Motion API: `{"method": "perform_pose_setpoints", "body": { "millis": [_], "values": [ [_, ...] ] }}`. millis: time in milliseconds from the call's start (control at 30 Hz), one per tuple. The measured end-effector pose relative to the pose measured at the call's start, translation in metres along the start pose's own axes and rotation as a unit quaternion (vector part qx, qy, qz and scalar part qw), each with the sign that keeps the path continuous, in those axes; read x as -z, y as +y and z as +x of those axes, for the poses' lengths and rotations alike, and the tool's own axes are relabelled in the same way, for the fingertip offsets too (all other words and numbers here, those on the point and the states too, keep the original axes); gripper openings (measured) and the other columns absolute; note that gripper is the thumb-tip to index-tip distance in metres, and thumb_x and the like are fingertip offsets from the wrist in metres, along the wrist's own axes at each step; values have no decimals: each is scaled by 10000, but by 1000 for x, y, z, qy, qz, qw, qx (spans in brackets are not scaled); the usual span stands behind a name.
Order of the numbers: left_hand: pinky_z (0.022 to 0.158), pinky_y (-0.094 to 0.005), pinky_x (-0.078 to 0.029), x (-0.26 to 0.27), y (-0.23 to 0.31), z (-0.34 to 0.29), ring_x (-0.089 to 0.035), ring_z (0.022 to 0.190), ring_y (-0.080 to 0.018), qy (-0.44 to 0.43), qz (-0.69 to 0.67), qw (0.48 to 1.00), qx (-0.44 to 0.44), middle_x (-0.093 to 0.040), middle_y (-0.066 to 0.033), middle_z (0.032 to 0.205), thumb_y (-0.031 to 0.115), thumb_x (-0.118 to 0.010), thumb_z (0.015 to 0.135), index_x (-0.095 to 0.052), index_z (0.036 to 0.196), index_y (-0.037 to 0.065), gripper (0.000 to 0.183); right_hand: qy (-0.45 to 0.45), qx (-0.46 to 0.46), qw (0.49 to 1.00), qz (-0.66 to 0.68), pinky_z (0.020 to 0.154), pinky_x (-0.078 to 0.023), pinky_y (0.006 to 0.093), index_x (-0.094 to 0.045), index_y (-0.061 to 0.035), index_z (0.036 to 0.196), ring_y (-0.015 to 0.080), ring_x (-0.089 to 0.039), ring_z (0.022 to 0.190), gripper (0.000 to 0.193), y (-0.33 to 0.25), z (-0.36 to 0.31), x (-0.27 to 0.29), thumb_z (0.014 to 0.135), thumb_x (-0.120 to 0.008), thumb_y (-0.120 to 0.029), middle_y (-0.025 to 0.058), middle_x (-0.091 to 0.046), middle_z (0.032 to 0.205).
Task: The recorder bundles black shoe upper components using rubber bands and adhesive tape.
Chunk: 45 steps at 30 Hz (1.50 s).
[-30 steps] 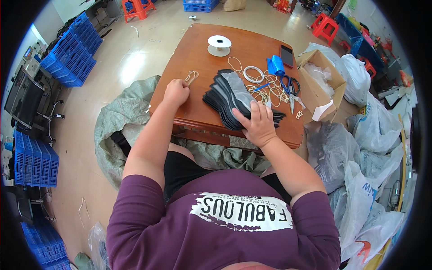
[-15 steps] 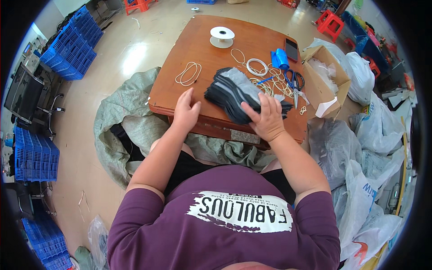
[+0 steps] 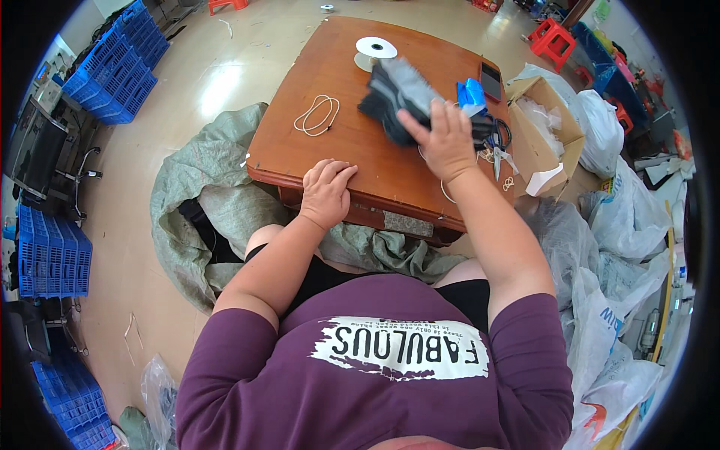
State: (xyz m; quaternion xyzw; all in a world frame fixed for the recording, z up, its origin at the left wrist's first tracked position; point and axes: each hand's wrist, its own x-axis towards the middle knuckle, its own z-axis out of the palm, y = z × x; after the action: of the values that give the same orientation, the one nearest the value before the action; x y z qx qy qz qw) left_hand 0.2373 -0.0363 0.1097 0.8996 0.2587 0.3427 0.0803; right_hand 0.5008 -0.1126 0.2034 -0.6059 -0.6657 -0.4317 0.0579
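A bundle of black and grey cloth pieces (image 3: pixel 411 97), smeared by motion, is over the middle of the brown wooden table (image 3: pixel 300 161). My right hand (image 3: pixel 444 142) grips its near right end, thumb on the left and fingers on top. On the table's front edge lies my left hand (image 3: pixel 328 191), palm down with fingers slightly bent and nothing held. A loop of cream elastic cord (image 3: pixel 316 116) lies beyond the left hand. Dark-handled scissors (image 3: pixel 498 139) are to the right of the bundle, which covers part of the other cords.
A white spool (image 3: pixel 375 51) stands behind the bundle. At the table's right are a blue plastic roll (image 3: pixel 471 96) and a phone (image 3: pixel 490 81). An open cardboard box (image 3: pixel 566 142) and plastic bags (image 3: pixel 600 135) crowd the right side; a green woven sack (image 3: pixel 187 172) slumps at the left.
My right hand has moved the cloth bundle away from me, toward the spool. My left hand has drawn back and turned palm down onto the table edge.
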Motion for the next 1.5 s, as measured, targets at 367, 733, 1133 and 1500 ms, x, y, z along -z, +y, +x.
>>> {"method": "perform_pose_setpoints", "body": {
  "millis": [367, 733, 1133, 1500],
  "values": [
    [1019, -413, -351, 3, 1, 2, -485, 1198, -261, 9, -13, 1000, -12, -574, -22, 1198, 122, -598, 750, -654, 1142, 169, 398, -92, -44, 981, 163, 1032, -368, 510, -480, -368, 1397, 389, -464, 1240, 687, -39, -28, 43, 772, -721, -214, 182, -483, 1336],
    [1004, -426, -363, 1, 4, 2, -494, 1188, -261, 26, -37, 999, -10, -579, -20, 1190, 100, -589, 764, -651, 1135, 173, 383, -321, -300, 845, 305, 1031, -416, 438, -535, -159, 1378, 324, -536, 1224, 837, 29, -20, 36, 681, -792, -544, 148, -574, 1319],
    [994, -398, -377, 2, 4, 5, -503, 1165, -222, 38, -22, 999, 3, -587, 7, 1150, 138, -600, 788, -666, 1084, 192, 308, -216, -335, 881, 256, 956, -480, 389, -663, -110, 1200, 319, -616, 1095, 400, 17, -27, 63, 805, -706, -154, 143, -653, 1179],
    [1017, -420, -394, 13, 1, 0, -514, 1194, -267, -8, -12, 999, -38, -594, -30, 1223, 87, -592, 793, -663, 1120, 159, 342, -26, -444, 785, 431, 1016, -449, 381, -429, -37, 1421, 293, -552, 1227, 758, 2, -86, 38, 759, -783, -147, 190, -561, 1327]
  ]
}}
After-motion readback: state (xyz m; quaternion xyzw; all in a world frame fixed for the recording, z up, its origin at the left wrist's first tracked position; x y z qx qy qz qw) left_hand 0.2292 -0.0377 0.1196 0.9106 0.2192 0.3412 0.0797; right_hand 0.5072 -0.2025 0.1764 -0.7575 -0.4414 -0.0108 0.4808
